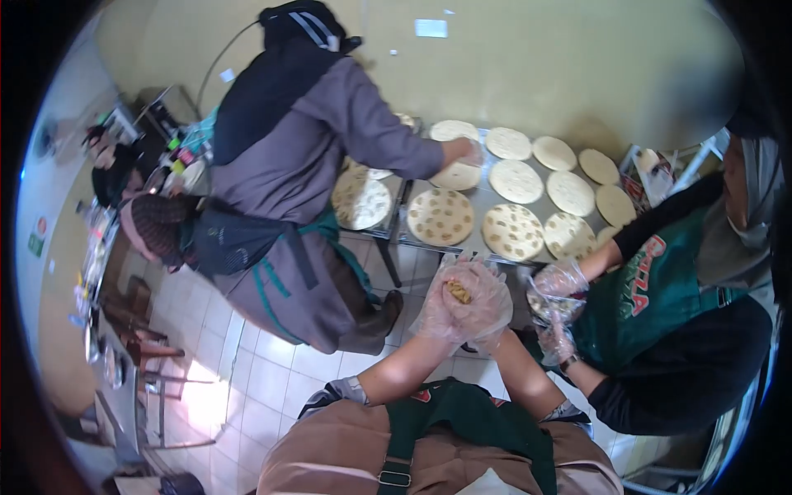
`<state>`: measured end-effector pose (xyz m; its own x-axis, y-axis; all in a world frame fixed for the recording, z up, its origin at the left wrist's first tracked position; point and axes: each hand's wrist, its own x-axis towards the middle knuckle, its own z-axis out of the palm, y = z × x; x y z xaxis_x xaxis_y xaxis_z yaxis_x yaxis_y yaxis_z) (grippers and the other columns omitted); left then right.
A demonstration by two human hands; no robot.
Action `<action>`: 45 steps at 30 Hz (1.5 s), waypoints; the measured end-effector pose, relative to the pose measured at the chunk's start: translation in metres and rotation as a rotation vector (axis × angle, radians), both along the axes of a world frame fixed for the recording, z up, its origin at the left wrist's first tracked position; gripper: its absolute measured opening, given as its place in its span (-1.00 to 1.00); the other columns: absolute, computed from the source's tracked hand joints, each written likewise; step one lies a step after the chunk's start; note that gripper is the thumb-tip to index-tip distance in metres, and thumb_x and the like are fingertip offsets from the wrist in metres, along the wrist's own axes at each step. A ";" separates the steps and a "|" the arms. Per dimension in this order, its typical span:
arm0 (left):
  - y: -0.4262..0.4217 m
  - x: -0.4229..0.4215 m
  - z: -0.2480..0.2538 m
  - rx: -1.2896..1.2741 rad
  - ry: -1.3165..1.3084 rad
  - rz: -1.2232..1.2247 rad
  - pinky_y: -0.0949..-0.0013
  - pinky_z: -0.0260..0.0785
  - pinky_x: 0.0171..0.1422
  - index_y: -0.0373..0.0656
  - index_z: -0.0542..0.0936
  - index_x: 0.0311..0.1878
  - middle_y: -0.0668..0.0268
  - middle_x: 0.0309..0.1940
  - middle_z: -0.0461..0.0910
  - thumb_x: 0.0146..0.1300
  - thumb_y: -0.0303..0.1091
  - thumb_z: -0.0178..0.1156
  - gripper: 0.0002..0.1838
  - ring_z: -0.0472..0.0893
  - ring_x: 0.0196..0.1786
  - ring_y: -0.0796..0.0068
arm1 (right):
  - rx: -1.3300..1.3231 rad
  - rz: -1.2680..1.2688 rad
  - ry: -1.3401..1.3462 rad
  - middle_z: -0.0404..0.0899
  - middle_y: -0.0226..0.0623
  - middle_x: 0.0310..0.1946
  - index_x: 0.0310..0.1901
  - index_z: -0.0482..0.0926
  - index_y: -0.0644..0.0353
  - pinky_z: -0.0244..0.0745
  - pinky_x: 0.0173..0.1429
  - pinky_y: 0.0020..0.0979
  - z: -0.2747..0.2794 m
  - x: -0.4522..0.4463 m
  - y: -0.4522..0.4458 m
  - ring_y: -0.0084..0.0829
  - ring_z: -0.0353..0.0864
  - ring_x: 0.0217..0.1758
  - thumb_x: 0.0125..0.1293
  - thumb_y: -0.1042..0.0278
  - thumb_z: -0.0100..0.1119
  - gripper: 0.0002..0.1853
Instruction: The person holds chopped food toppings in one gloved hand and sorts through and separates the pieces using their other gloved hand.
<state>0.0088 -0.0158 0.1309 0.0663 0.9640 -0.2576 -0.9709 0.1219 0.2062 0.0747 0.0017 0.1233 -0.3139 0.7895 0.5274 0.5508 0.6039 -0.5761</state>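
Both of my hands wear clear plastic gloves and are held together in front of my apron. My left hand (437, 307) and my right hand (487, 307) are cupped around a small lump of yellowish-brown filling (457, 290). Just beyond them, on a metal table, lie round flat doughs; the dough disc (440, 217) and the dough disc (513, 232) carry brown dots of topping. Other discs, such as the plain one (516, 181), show no dots.
A co-worker in a green apron (635, 289) at the right holds a bowl (554, 304) with gloved hands. At the left, a co-worker in grey (289, 157) reaches over the doughs. Further left are more people, a stool (153, 350) and cluttered counters.
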 end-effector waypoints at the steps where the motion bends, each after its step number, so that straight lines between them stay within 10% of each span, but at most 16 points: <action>1: -0.007 -0.012 0.004 -0.039 0.027 0.048 0.24 0.21 0.14 -0.14 0.40 -0.12 0.21 -0.15 0.43 0.17 -0.10 -0.13 -0.65 0.41 -0.02 0.25 | -0.030 0.112 -0.056 0.46 -0.32 -0.25 -0.26 0.50 0.03 0.33 -0.07 -0.25 -0.002 -0.010 -0.004 -0.25 0.46 -0.16 -0.07 0.17 0.10 -0.71; 2: -0.012 -0.025 0.002 -0.034 0.028 0.082 0.24 0.21 0.14 -0.14 0.40 -0.12 0.21 -0.15 0.43 0.17 -0.10 -0.13 -0.65 0.41 -0.02 0.25 | -0.024 0.146 -0.055 0.46 -0.32 -0.25 -0.26 0.50 0.03 0.33 -0.07 -0.25 0.002 -0.023 -0.008 -0.25 0.46 -0.16 -0.07 0.17 0.10 -0.71; 5: -0.029 -0.070 -0.018 1.144 0.271 0.361 -0.09 -0.10 0.27 -0.15 0.09 0.24 0.17 0.25 0.03 0.07 -0.14 0.11 -0.31 0.07 0.27 0.05 | -0.115 0.299 -0.223 0.46 -0.31 -0.23 -0.26 0.50 0.01 0.28 -0.02 -0.20 0.015 -0.070 -0.029 -0.25 0.42 -0.10 -0.08 0.16 0.08 -0.70; 10: -0.089 -0.153 -0.027 0.644 0.058 0.461 -0.02 0.00 0.24 -0.23 0.27 0.09 0.10 0.20 0.11 0.19 -0.15 -0.09 -0.54 0.15 0.22 0.10 | -0.022 0.465 -0.265 0.45 -0.28 -0.17 -0.26 0.51 0.02 0.24 0.04 -0.19 0.006 -0.153 -0.064 -0.20 0.39 -0.07 -0.10 0.11 0.07 -0.67; 12: -0.112 -0.191 -0.014 0.020 -0.057 0.410 0.26 0.26 0.09 -0.12 0.42 -0.12 0.18 -0.10 0.43 0.23 -0.20 -0.17 -0.72 0.41 -0.02 0.27 | -0.099 0.517 -0.272 0.44 -0.27 -0.15 -0.25 0.51 0.01 0.23 0.06 -0.19 0.022 -0.184 -0.083 -0.19 0.37 -0.03 -0.11 0.12 0.08 -0.67; 19: -0.171 -0.296 -0.030 0.346 -0.160 0.545 0.10 0.07 0.23 -0.21 0.34 0.04 0.10 0.10 0.25 0.21 -0.16 -0.13 -0.59 0.25 0.15 0.21 | -0.207 0.732 -0.075 0.39 -0.23 -0.06 -0.21 0.48 0.02 0.15 0.16 -0.20 0.019 -0.293 -0.133 -0.16 0.29 0.07 -0.18 0.09 0.17 -0.59; 22: -0.192 -0.329 -0.035 0.138 -0.094 0.722 0.21 0.31 0.05 -0.19 0.43 -0.17 0.13 -0.16 0.45 0.09 -0.38 -0.08 -0.77 0.45 -0.09 0.21 | -0.176 0.809 0.004 0.39 -0.23 -0.08 -0.20 0.46 0.04 0.16 0.14 -0.22 0.013 -0.332 -0.151 -0.16 0.30 0.05 -0.20 0.06 0.19 -0.55; 27: -0.208 -0.409 -0.125 0.350 -0.056 0.713 0.23 0.16 0.18 -0.16 0.40 -0.03 0.14 -0.04 0.39 0.20 -0.15 -0.12 -0.63 0.36 0.05 0.29 | -0.214 0.966 0.018 0.40 -0.25 -0.17 -0.24 0.45 0.05 0.18 0.06 -0.23 0.015 -0.395 -0.172 -0.18 0.31 -0.03 -0.23 0.08 0.22 -0.56; 30: -0.228 -0.406 -0.052 0.212 -0.020 0.915 0.24 0.33 0.04 -0.20 0.43 -0.21 0.17 -0.19 0.47 0.14 -0.32 -0.10 -0.78 0.47 -0.11 0.24 | -0.242 1.090 0.055 0.40 -0.27 -0.21 -0.27 0.44 0.04 0.21 0.01 -0.24 0.014 -0.426 -0.181 -0.20 0.33 -0.08 -0.23 0.13 0.23 -0.60; 45: -0.171 -0.640 -0.237 0.056 -0.369 1.118 0.28 0.22 0.13 -0.24 0.41 -0.12 0.15 -0.13 0.43 0.18 -0.14 -0.10 -0.64 0.41 -0.06 0.31 | -0.172 1.085 0.223 0.47 -0.29 -0.34 -0.45 0.50 0.09 0.31 -0.14 -0.32 -0.029 -0.584 -0.164 -0.29 0.43 -0.23 -0.18 0.31 0.18 -0.81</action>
